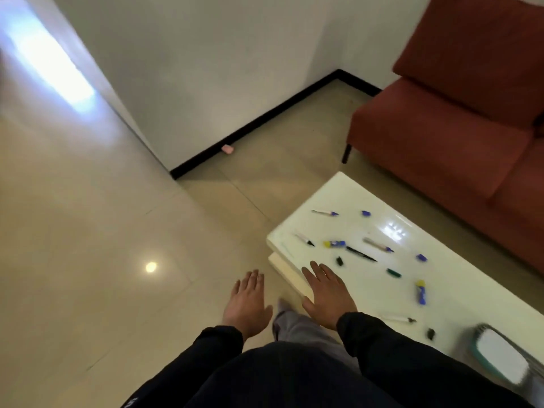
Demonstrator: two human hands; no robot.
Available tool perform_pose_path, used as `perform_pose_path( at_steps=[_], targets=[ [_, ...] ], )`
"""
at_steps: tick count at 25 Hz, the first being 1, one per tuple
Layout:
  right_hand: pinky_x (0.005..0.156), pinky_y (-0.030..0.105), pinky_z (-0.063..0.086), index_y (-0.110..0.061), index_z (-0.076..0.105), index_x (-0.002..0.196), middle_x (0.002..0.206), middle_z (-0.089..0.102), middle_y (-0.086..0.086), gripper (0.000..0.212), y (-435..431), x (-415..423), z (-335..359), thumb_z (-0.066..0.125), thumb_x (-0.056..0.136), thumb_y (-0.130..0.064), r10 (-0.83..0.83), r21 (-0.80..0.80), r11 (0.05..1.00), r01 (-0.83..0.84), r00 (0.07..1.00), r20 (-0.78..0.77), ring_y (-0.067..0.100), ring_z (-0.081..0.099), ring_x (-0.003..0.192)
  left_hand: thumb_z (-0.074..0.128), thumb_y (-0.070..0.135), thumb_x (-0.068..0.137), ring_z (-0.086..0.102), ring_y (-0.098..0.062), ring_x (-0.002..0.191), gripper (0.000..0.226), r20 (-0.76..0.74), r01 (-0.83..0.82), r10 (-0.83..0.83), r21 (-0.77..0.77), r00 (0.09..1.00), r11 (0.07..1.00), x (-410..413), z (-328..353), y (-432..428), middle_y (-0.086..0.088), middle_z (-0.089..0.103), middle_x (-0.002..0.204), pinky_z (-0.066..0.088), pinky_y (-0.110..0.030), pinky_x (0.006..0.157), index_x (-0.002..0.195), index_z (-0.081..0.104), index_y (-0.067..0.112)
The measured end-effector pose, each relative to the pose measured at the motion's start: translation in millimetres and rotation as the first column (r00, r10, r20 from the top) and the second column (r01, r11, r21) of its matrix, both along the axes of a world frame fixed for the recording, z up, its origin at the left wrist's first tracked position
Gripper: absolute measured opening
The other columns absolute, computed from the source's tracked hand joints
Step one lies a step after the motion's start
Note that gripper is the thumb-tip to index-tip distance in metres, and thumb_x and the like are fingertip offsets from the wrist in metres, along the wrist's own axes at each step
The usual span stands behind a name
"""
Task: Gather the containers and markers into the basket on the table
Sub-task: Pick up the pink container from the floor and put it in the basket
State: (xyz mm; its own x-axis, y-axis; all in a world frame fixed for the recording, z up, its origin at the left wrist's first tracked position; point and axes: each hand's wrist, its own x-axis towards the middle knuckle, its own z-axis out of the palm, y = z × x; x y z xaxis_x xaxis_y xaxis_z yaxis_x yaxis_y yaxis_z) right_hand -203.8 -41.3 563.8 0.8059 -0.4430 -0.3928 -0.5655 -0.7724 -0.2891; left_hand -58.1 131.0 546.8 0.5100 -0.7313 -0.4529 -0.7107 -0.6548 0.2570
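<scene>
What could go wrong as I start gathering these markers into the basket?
The marker by the table edge could roll off if brushed. Small loose pieces like the blue cap are easy to miss. The basket sits at the near end, so the far marker needs a long carry. The left hand and right hand hold nothing.

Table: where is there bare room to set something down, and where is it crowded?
Bare: the far corner of the table, beyond the far marker; the strip along the sofa side between the blue cap and the basket; a patch between the right hand and the green cap. Crowded: around the black marker.
</scene>
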Motion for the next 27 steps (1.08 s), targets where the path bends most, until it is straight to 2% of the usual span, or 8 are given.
perform_pose_path(
  at_steps=[4, 9, 14, 21, 24, 27],
  targets=[
    [0.122, 0.042, 0.013, -0.026, 0.016, 0.158, 0.167, 0.008, 0.002, 0.072, -25.9, 131.0, -22.2, 0.043, 0.094, -0.047, 0.097, 0.045, 0.994, -0.098, 0.995, 0.028, 0.024, 0.006, 0.153, 0.039, 0.051, 0.098, -0.01, -0.022, 0.153, 0.083, 0.026, -0.127, 0.126, 0.048, 0.992, 0.991, 104.6, -12.8, -0.2, -0.005, -0.009, 0.167, -0.004, -0.041, 0.122, 0.158, -0.005, 0.014],
    [0.121, 0.044, 0.015, -0.026, 0.015, 0.158, 0.167, 0.01, 0.001, 0.075, -72.6, 288.3, -28.2, 0.044, 0.093, -0.048, 0.139, 0.119, 0.982, -0.146, 0.988, 0.067, 0.024, 0.008, 0.152, 0.039, 0.049, 0.098, -0.009, -0.022, 0.153, 0.083, 0.02, -0.19, 0.189, 0.153, 0.982, 0.97, 243.2, 1.8, -37.8, -0.006, -0.008, 0.167, -0.002, -0.04, 0.124, 0.158, -0.005, 0.012],
    [0.121, 0.043, 0.016, -0.026, 0.015, 0.157, 0.166, 0.011, 0.002, 0.073, -138.6, 421.5, -13.4, 0.043, 0.094, -0.048, 0.192, 0.102, 0.975, -0.198, 0.979, 0.064, 0.023, 0.009, 0.152, 0.04, 0.047, 0.098, -0.008, -0.022, 0.153, 0.083, 0.037, -0.269, 0.267, 0.134, 0.963, 0.954, 372.7, 21.8, -93.0, -0.006, -0.008, 0.167, 0.001, -0.042, 0.125, 0.158, -0.005, 0.011],
    [0.121, 0.043, 0.017, -0.025, 0.013, 0.157, 0.166, 0.011, 0.004, 0.076, -236.3, 607.0, -47.3, 0.044, 0.093, -0.05, 0.174, 0.033, 0.984, -0.175, 0.984, 0.034, 0.024, 0.011, 0.152, 0.039, 0.05, 0.097, -0.013, -0.021, 0.152, 0.084, -0.006, -0.232, 0.233, 0.093, 0.972, 0.968, 575.4, -24.3, -191.9, -0.004, -0.013, 0.166, -0.001, -0.045, 0.125, 0.158, -0.006, 0.015],
    [0.121, 0.043, 0.017, -0.025, 0.011, 0.158, 0.166, 0.011, 0.004, 0.077, -278.6, 697.9, -66.8, 0.044, 0.092, -0.051, 0.109, 0.078, 0.991, -0.107, 0.994, -0.028, 0.025, 0.011, 0.152, 0.038, 0.054, 0.096, -0.014, -0.021, 0.152, 0.085, -0.073, -0.21, 0.217, 0.089, 0.973, 0.974, 672.5, -52.3, -245.1, -0.004, -0.014, 0.166, -0.003, -0.045, 0.124, 0.158, -0.006, 0.017],
    [0.12, 0.043, 0.019, -0.025, 0.012, 0.158, 0.166, 0.012, 0.004, 0.078, -315.1, 780.2, -82.3, 0.044, 0.091, -0.052, 0.084, 0.085, 0.993, -0.08, 0.995, -0.046, 0.025, 0.013, 0.151, 0.034, 0.062, 0.096, -0.015, -0.021, 0.152, 0.087, -0.073, -0.149, 0.158, 0.111, 0.985, 0.983, 752.2, -76.2, -290.8, -0.003, -0.016, 0.166, -0.004, -0.045, 0.124, 0.158, -0.007, 0.017]
  ],
)
